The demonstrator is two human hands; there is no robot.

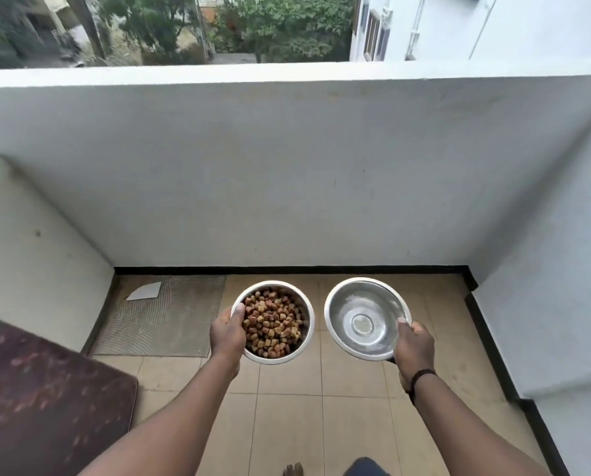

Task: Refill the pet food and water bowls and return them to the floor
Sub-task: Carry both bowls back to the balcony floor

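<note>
Above tiled floor, 2 steel bowls held side by side, apart: left hand grips kibble bowl rim; right hand grips water bowl rim. Neither bowl touches floor.

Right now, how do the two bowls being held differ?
The left bowl is heaped with brown kibble; the right bowl shows only its shiny bottom, with water, if any, too clear to confirm. The left hand grips the left bowl; the right hand the right bowl. Both are round steel bowls, held above the tiled floor.
</note>
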